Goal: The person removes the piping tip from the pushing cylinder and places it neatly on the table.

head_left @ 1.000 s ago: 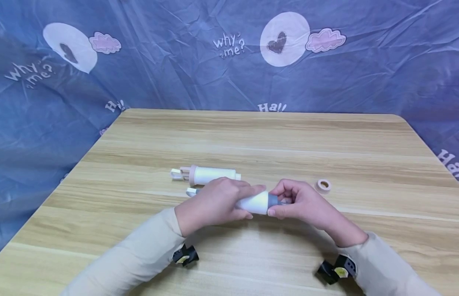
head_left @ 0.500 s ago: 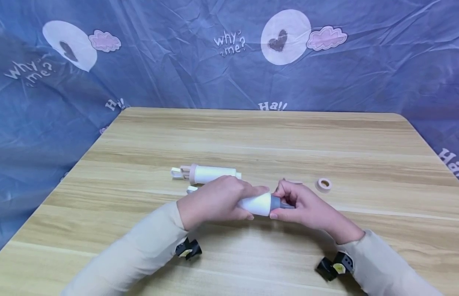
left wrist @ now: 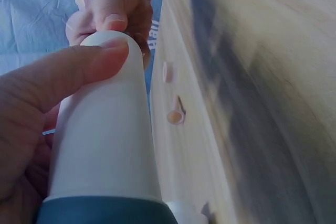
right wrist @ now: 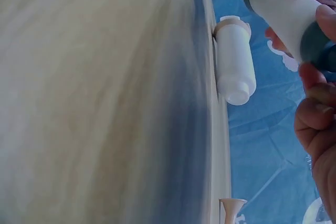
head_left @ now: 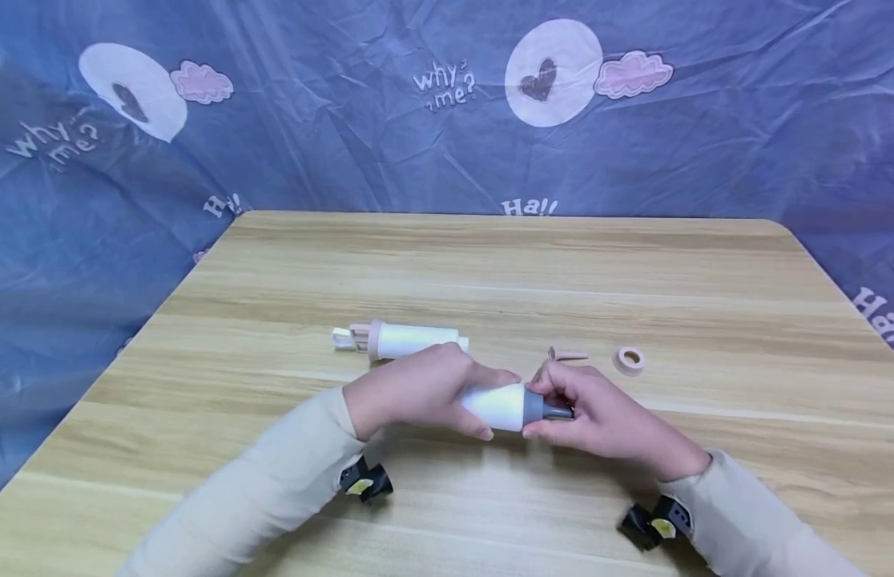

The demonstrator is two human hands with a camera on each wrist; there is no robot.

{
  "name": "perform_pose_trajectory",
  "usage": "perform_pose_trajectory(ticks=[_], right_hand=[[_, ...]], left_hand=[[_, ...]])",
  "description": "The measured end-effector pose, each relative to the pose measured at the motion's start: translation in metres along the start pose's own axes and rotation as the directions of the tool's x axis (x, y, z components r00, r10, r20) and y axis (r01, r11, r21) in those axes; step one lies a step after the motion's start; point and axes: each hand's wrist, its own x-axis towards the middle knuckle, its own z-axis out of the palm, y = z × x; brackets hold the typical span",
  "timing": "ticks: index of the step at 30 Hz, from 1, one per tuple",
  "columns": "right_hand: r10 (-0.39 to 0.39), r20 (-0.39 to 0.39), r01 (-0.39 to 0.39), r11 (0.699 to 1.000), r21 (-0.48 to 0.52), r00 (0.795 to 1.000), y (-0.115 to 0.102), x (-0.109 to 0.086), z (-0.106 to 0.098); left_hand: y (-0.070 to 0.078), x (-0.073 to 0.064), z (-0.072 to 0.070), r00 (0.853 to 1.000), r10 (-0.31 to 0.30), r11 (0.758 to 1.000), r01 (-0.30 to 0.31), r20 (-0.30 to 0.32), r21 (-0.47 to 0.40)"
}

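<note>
My left hand (head_left: 428,393) grips the white barrel (head_left: 496,407) of a piping syringe held level over the table, its thumb along the barrel (left wrist: 107,140). At the barrel's right end sits a grey collar (head_left: 533,406) with a dark tapered nozzle (head_left: 559,412). My right hand (head_left: 606,417) pinches this collar between thumb and fingertips. In the left wrist view, a wide grey-blue ring (left wrist: 105,211) caps the other end of the barrel. The handle end is hidden behind the left hand in the head view.
A second piping syringe (head_left: 418,341), white with a pink collar and a pale handle, lies behind the left hand. A pink nozzle (head_left: 569,355) and a pink ring (head_left: 630,361) lie farther right on the wooden table (head_left: 490,264). A printed blue cloth (head_left: 310,120) hangs behind.
The syringe and both hands have shifted slightly toward me. My right hand has uncovered the pink nozzle, and more of the grey collar and dark nozzle shows.
</note>
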Motion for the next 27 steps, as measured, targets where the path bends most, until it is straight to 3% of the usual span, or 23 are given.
perform_pose_trajectory(ticks=[5,9,14,17,20,27], right_hand=[[0.026,-0.026,-0.028,0.997,-0.076,0.999,0.0010,0.0032,0.0006],[0.091,-0.067,-0.097,0.991,-0.090,0.994,0.0008,0.0042,0.0014],[0.272,-0.066,-0.268,0.961,0.070,0.960,-0.0019,0.0036,0.0020],[0.330,-0.037,-0.318,0.931,0.178,0.943,-0.0019,0.0029,0.0026],[0.338,-0.019,-0.323,0.912,0.253,0.941,-0.0010,0.0024,0.0037],[0.322,-0.036,-0.298,0.907,0.297,0.946,-0.0011,0.0023,0.0058]], left_hand=[[-0.0040,-0.0009,0.0018,1.000,0.011,1.000,-0.011,-0.020,0.002],[-0.0056,-0.0013,0.0027,0.998,0.023,0.999,-0.021,-0.059,0.035],[-0.0074,-0.0033,0.0041,0.994,0.026,0.998,-0.021,-0.108,0.052],[-0.0068,-0.0044,0.0040,0.993,0.018,0.998,-0.012,-0.117,0.060],[-0.0052,-0.0051,0.0031,0.994,0.008,0.997,0.000,-0.113,0.071],[-0.0045,-0.0056,0.0015,0.993,0.010,0.992,0.004,-0.116,0.125]])
